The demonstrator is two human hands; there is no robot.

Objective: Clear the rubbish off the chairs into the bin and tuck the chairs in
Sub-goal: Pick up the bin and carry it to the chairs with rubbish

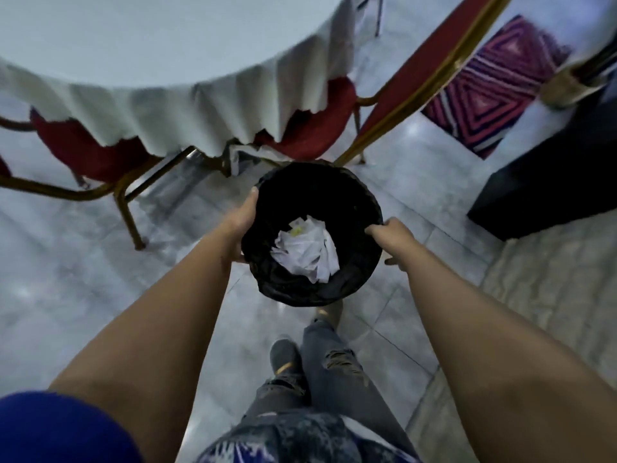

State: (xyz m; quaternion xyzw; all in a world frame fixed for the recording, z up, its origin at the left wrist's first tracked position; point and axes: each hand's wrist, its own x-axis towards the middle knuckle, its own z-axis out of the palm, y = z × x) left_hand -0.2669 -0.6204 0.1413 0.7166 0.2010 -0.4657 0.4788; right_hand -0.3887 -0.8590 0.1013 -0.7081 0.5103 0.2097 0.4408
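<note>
White cloth drapes the round counter (140, 45) across the top of the view, its hem hanging over two red-seated chairs (310, 128) with gold frames, both seats already partly under the cloth. Below them, over the grey tiled floor (66, 279), hangs a black-lined bin (354, 202), carried between both arms. Crumpled white paper (305, 250) lies at its bottom, so at least some rubbish is in. The left hand (242, 218) is clamped on the near-left rim, thumb up along the edge; the right hand (392, 233) pinches the right rim with fingers curled over it. No rubbish shows on the visible seats. I judge the bin is being carried or set aside; next it should go down clear of the chair legs, freeing both hands to push the chairs fully in.
</note>
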